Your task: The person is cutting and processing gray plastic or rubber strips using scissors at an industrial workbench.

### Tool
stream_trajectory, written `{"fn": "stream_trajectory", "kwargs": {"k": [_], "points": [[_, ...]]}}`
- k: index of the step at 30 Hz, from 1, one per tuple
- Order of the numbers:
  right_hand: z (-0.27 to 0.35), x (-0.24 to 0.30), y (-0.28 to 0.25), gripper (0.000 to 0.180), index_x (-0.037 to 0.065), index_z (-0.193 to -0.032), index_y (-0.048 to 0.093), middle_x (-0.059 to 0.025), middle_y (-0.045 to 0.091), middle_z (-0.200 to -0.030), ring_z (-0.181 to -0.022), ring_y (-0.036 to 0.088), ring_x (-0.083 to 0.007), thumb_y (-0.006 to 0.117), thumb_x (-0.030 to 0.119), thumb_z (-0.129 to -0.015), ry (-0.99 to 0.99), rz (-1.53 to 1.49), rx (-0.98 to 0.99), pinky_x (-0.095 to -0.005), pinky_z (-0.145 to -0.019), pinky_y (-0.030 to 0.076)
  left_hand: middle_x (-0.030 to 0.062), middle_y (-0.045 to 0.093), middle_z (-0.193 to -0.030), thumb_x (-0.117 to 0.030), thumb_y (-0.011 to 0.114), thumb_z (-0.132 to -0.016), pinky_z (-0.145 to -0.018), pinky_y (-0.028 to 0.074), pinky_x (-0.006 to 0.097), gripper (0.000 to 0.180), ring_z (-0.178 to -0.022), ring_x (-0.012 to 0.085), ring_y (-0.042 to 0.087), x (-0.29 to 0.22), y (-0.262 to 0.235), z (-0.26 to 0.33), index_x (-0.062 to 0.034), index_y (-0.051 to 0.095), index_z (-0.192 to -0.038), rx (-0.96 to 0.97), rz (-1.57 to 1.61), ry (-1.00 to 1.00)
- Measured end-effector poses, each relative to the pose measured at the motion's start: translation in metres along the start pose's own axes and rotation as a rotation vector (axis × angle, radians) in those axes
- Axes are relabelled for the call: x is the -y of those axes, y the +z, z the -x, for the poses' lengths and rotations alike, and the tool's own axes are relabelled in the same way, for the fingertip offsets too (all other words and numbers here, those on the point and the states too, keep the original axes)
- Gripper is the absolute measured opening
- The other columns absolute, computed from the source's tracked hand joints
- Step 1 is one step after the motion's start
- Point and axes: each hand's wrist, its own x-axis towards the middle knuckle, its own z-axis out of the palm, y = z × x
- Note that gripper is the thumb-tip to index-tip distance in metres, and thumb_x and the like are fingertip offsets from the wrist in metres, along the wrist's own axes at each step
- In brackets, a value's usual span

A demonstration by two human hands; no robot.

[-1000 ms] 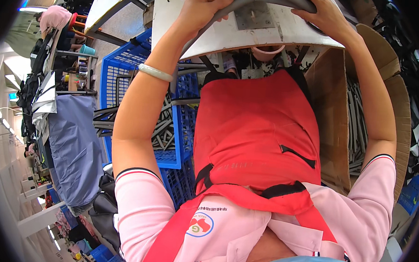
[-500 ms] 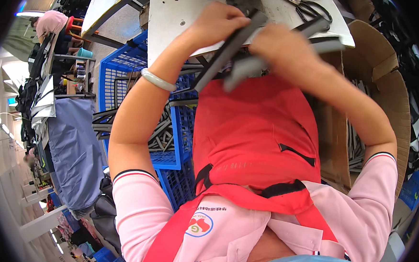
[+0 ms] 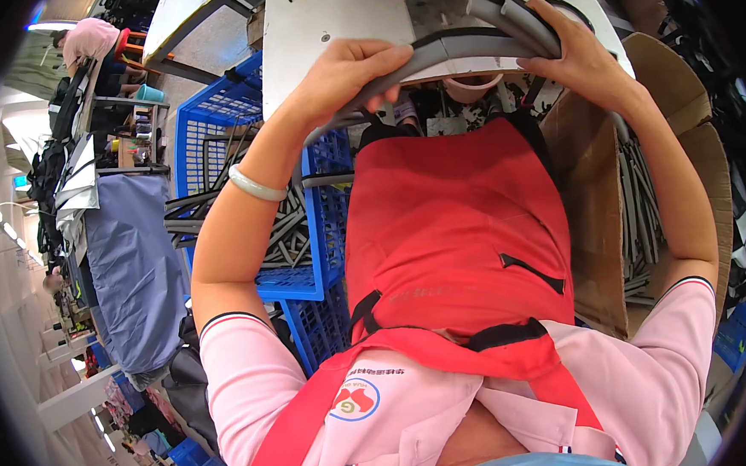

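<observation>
A long grey strip with a black edge (image 3: 461, 47) spans both hands in a shallow arch over the table's front edge. Closed around its left part is my left hand (image 3: 348, 73), with the thumb lying along the top. My right hand (image 3: 576, 62) grips the other end, where the strip doubles back and bunches with further grey lengths. Whether that bunch is one strip or more, I cannot tell. Just beyond the right hand, the scissors (image 3: 579, 13) lie on the table, mostly hidden.
The white table (image 3: 309, 24) carries small dark scraps. On the left, a blue crate (image 3: 297, 290) holds many grey strips; on the right, a cardboard box (image 3: 590, 246) holds more. Below the table edge sits a pink bowl (image 3: 471, 89). Another person (image 3: 94, 41) is at the far left.
My hands have moved apart, the right one farther right and away from me. The strip, tilted and blurred before, now stretches arched between them. The pink bowl has come into sight.
</observation>
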Motion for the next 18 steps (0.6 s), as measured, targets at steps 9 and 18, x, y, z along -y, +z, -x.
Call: {"fn": "stream_trajectory", "kwargs": {"k": [9, 18], "points": [[-0.034, 0.009, -0.044, 0.067, -0.005, -0.124, 0.047, -0.0256, 0.063, -0.105, -0.099, 0.062, -0.0359, 0.076, 0.032, -0.076, 0.127, 0.063, 0.248, -0.0398, -0.084, 0.048, -0.0015, 0.055, -0.058, -0.030, 0.067, -0.087, -0.043, 0.032, 0.020, 0.032, -0.049, 0.0034, 0.043, -0.025, -0.009, -0.038, -0.0031, 0.072, -0.104, -0.301, -0.331, 0.307], [-0.047, -0.008, -0.042, 0.074, -0.006, -0.129, 0.046, -0.0267, 0.063, -0.107, -0.102, 0.062, -0.0348, 0.077, 0.034, -0.075, 0.147, 0.084, 0.198, -0.0393, -0.086, 0.049, -0.0008, 0.055, -0.064, -0.022, 0.067, -0.089, -0.047, 0.031, 0.018, 0.031, -0.054, 0.0031, 0.045, -0.035, -0.010, -0.053, 0.0016, 0.068, -0.109, -0.298, -0.228, 0.299]]}}
